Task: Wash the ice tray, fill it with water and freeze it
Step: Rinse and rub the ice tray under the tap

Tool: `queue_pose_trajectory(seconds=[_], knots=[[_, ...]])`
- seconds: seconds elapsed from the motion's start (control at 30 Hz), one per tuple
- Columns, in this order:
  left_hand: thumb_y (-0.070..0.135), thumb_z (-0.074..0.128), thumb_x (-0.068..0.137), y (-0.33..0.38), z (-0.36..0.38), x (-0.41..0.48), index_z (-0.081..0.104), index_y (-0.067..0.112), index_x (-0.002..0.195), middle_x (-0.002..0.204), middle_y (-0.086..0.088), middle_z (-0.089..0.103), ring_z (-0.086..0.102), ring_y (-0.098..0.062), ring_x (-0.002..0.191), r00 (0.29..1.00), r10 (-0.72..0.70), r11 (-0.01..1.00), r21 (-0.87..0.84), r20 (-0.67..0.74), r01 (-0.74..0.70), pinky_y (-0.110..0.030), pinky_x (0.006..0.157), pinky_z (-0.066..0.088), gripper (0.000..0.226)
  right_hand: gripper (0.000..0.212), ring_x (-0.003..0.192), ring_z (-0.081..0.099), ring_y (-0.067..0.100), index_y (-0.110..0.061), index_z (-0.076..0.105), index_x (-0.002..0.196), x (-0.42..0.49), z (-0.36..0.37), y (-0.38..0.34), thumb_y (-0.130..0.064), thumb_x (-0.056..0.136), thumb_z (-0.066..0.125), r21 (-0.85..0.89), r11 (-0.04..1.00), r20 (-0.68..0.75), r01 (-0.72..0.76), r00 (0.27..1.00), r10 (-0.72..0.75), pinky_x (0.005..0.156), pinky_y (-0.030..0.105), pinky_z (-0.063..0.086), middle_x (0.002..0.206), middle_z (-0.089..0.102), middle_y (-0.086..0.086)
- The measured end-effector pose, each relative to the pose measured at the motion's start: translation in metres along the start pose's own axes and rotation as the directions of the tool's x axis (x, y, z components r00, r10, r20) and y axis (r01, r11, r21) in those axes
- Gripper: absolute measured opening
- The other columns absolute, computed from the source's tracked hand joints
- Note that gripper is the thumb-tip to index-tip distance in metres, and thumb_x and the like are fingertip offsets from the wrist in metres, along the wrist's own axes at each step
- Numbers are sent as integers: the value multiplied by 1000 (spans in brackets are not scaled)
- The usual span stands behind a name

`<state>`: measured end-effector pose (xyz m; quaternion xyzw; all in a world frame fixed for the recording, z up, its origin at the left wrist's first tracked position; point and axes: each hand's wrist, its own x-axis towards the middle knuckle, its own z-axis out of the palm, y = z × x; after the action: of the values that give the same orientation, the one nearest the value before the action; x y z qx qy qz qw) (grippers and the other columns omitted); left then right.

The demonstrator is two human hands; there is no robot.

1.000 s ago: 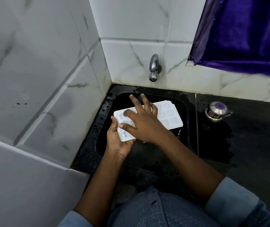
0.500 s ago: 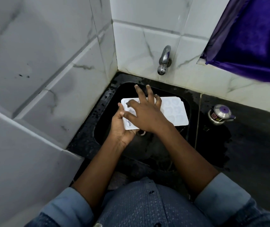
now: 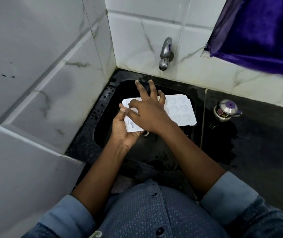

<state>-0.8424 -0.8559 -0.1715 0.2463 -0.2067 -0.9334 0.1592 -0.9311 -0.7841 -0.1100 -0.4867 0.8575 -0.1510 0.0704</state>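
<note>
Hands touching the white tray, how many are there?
2. The left hand grips the ice tray at its left end; the right hand lies open across its top.

**Both hands meet, forearms bare**

The left hand (image 3: 125, 133) lies palm up, cupping the left end of the ice tray (image 3: 180, 109), thumb (image 3: 122, 110) hooked over its edge. The right hand (image 3: 147, 115) lies flat across the top, fingers (image 3: 141, 89) straight and spread, pointing away. Both forearms (image 3: 192, 155) converge, sleeves (image 3: 229, 194) pushed to the elbows.
</note>
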Motion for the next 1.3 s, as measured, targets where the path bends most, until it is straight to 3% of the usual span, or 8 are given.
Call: queue_pose_trajectory(seconds=[0.17, 0.33, 0.5, 0.6, 0.7, 0.87, 1.13, 1.3], knots=[[50, 44, 109, -2, 3, -1, 83, 8, 106, 120, -19, 75, 76, -32, 106, 1000, -4, 1000, -20, -11, 3, -48, 96, 57, 57, 53, 161, -13, 35, -35, 77, 109, 0, 0, 0, -70, 103, 37, 9, 1000, -44, 5, 999, -4, 122, 63, 2, 178, 6, 0], [50, 41, 111, 0, 5, -3, 86, 14, 93, 107, -12, 80, 78, -26, 98, 1000, -2, 1000, -4, -16, 2, -44, 88, 61, 60, 51, 161, -14, 33, -36, 75, 120, -1, -1, 1, -68, 104, 40, 13, 1000, 8, 13, 1000, -13, 123, 61, 0, 178, 5, -1], [60, 44, 107, 4, 9, -4, 62, 3, 140, 138, -23, 66, 71, -34, 115, 1000, -2, 1000, -13, -27, 2, -50, 100, 56, 68, 46, 162, -12, 30, -35, 65, 133, -15, -5, 16, -65, 102, 49, 94, 993, 9, 66, 998, -67, 122, 57, 3, 177, 7, -2], [64, 45, 105, 2, 8, -2, 53, 4, 152, 154, -23, 53, 61, -37, 133, 998, 3, 1000, -21, -70, -4, -53, 116, 43, 76, 46, 162, -12, 33, -35, 70, 126, -27, -7, 23, -66, 99, 49, 65, 993, 8, 102, 995, -103, 121, 57, 2, 177, 8, -1], [67, 44, 104, -1, 7, 1, 54, 5, 150, 152, -25, 55, 54, -40, 142, 997, -6, 1000, -8, -80, 6, -56, 120, 41, 78, 53, 161, -16, 33, -38, 71, 125, -28, -11, 18, -72, 96, 41, 13, 995, 50, 103, 993, -104, 122, 58, 0, 178, 2, -2], [71, 42, 102, -3, 12, -3, 61, 9, 144, 141, -23, 65, 71, -36, 121, 998, -18, 999, 40, -67, 21, -50, 96, 59, 77, 51, 160, -20, 33, -36, 72, 123, -23, -11, 9, -71, 101, 42, -31, 998, 126, 60, 990, -56, 123, 63, -1, 178, -5, -1], [70, 44, 103, 0, 11, -5, 65, 8, 137, 142, -21, 65, 64, -37, 132, 998, 8, 1000, 26, -69, -6, -55, 115, 46, 73, 58, 161, -18, 34, -36, 68, 126, -24, -5, 3, -75, 99, 34, -44, 998, 109, 50, 993, -45, 122, 63, -2, 178, -3, 0], [75, 41, 100, 0, 10, -8, 63, 7, 136, 133, -22, 71, 69, -36, 124, 996, 17, 999, 37, -93, -14, -55, 112, 50, 80, 50, 160, -19, 34, -35, 70, 118, -21, -4, -3, -69, 103, 38, -43, 997, 112, 63, 992, -58, 123, 64, -2, 178, -5, -1]])
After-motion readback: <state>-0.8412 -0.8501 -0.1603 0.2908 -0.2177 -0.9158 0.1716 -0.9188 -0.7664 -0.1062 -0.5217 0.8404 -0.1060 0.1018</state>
